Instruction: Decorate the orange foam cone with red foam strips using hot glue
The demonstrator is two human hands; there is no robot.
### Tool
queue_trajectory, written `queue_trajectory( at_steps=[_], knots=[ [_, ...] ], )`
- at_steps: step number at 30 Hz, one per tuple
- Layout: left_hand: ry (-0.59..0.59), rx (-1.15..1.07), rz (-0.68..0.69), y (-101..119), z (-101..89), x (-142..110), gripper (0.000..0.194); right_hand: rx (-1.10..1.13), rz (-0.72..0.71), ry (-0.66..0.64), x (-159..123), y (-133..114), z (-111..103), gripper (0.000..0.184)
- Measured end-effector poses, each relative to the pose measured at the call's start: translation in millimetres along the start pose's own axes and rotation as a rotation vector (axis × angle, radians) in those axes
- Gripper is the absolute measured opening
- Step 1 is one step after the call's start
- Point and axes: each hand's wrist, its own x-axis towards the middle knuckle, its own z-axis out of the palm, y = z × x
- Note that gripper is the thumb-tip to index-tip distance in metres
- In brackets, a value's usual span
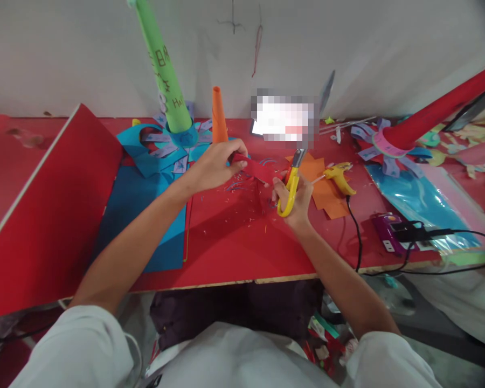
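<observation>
My left hand point(214, 166) pinches one end of a small strip of red paper point(257, 169) above the red table. Opposite it, my right hand point(302, 198) is wrapped around scissors point(292, 189) with yellow handles, their metal blades pointing up and away from me. The fingertips of that hand are close to the strip's other end; I cannot tell whether they grip it too. An orange paper cone point(218, 116) stands just beyond my left hand. Orange paper pieces point(329, 200) lie right of my right hand, under a yellow glue gun point(341, 179).
A tall green cone point(167, 81) stands at the back left, near blue sheets point(145, 221) and a raised red board point(52, 210). A lit screen point(283, 118) leans by the wall. At right are a red cone point(444, 110), a purple power strip point(388, 234) and black cables.
</observation>
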Motion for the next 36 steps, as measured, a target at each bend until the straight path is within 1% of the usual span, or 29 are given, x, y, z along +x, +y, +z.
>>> queue_trajectory(
  at_steps=[4,6,9,12,16,20,23,26,30,33,36],
  knots=[
    [0.137,-0.108,-0.050,-0.6,2.8,2.3,0.012,0.023,0.081,-0.065,-2.5,0.0,6.0,0.045],
    [0.179,-0.187,-0.064,1.6,3.8,3.0,0.014,0.024,0.128,-0.112,-4.2,0.2,9.3,0.049],
    [0.189,-0.303,-0.109,6.6,4.9,2.7,0.012,0.032,0.204,-0.192,-7.3,1.4,13.4,0.057],
    [0.187,-0.332,-0.141,10.3,6.0,1.1,0.011,0.044,0.234,-0.239,-9.6,2.4,15.2,0.062],
    [0.157,-0.274,-0.127,14.8,6.9,-1.7,0.011,-0.011,0.165,-0.255,-9.7,1.9,14.8,0.058],
    [0.087,-0.189,-0.107,23.6,5.9,-4.6,0.012,-0.118,0.068,-0.221,-8.5,0.0,14.5,0.054],
    [0.075,-0.149,-0.102,27.7,4.2,-5.4,0.012,-0.155,0.018,-0.185,-8.5,-3.2,15.8,0.051],
    [0.063,-0.159,-0.117,27.8,2.8,-5.3,0.011,-0.138,0.014,-0.151,-9.7,-8.6,16.9,0.046],
    [0.031,-0.141,-0.104,27.4,4.8,-6.2,0.010,-0.155,-0.011,-0.148,-11.2,-15.3,15.5,0.041],
    [0.027,-0.124,-0.075,27.5,10.8,-8.3,0.008,-0.165,-0.031,-0.143,-12.1,-15.5,15.2,0.043],
    [0.010,-0.157,-0.072,26.6,16.6,-10.4,0.006,-0.157,-0.014,-0.152,-13.7,-11.6,17.0,0.045]
  ],
)
